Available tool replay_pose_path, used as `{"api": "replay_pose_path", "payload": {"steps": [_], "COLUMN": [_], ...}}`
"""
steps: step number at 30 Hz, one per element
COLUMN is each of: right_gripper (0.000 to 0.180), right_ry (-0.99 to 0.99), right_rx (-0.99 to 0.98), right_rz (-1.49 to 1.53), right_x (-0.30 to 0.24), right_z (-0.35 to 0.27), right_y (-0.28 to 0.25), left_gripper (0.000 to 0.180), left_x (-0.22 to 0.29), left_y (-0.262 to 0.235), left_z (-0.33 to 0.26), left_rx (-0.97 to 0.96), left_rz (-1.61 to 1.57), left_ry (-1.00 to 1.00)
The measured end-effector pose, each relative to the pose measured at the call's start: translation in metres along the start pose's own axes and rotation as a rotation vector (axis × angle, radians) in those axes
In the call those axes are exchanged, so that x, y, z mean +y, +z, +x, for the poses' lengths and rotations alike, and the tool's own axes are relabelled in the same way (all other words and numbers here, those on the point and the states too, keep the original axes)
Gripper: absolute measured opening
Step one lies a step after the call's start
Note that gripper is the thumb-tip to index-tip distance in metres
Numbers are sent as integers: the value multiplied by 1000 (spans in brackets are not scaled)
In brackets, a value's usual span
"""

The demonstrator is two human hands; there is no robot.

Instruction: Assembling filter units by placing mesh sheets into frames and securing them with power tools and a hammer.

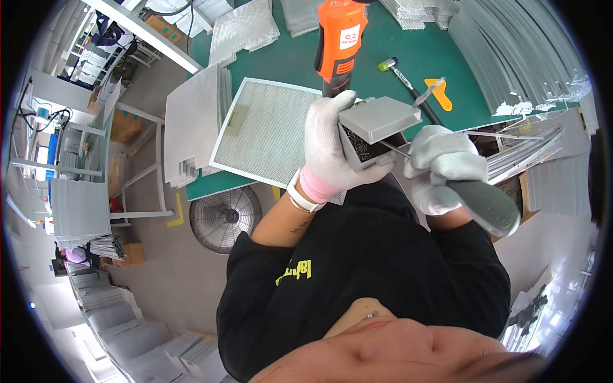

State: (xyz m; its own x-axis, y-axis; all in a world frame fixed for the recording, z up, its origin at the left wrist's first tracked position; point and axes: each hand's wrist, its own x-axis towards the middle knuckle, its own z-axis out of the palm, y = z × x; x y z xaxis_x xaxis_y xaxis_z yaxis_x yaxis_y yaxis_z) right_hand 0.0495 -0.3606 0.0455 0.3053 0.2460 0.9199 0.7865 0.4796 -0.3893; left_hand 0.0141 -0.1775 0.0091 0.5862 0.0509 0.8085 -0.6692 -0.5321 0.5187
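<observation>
My left hand [329, 140], in a white glove with a pink cuff, is wrapped round a small grey box [363, 159]. The box's lid [381, 119] stands raised, and many small dark screws [359, 145] lie inside. My right hand [447, 163], also gloved in white, grips a screwdriver [488, 207] by its thick grey-green handle. Its thin metal shaft points at the box's opening; whether the tip touches the screws cannot be made out. Just beyond my left hand hangs an orange-and-black power screwdriver [341, 48]. A framed mesh panel [271, 131] lies beside that hand.
On the green table [402, 41] lie a small mallet [405, 80] and a yellow scraper [439, 96]. Stacked grey sheets [517, 57] fill the right side, with further panels [191, 121] at the left. A floor fan [227, 217] stands below the table's left edge.
</observation>
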Motion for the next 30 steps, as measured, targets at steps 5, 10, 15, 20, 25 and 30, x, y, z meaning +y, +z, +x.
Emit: {"api": "replay_pose_path", "payload": {"steps": [5, 10, 15, 20, 25, 30], "right_gripper": [28, 6, 44, 47, 44, 30], "right_ry": [-223, 406, 170, 0, -251, -81], "right_rx": [-123, 113, 151, 124, -10, -330], "right_rz": [-205, -143, 62, -1, -125, -204], "right_x": [13, -13, -1, 5, 16, -2], "right_z": [-5, 29, 8, -3, -4, 3], "right_y": [2, 15, 10, 14, 12, -6], "left_gripper": [91, 93, 92, 94, 96, 95], "left_x": [5, 3, 2, -1, -4, 0], "left_y": [1, 1, -1, -1, -2, -3], "left_z": [3, 2, -1, -1, -5, -2], "left_rx": [18, -15, -12, 1, -17, 0], "left_rz": [109, 140, 69, 7, -44, 18], "left_ry": [56, 119, -3, 17, -35, 2]}}
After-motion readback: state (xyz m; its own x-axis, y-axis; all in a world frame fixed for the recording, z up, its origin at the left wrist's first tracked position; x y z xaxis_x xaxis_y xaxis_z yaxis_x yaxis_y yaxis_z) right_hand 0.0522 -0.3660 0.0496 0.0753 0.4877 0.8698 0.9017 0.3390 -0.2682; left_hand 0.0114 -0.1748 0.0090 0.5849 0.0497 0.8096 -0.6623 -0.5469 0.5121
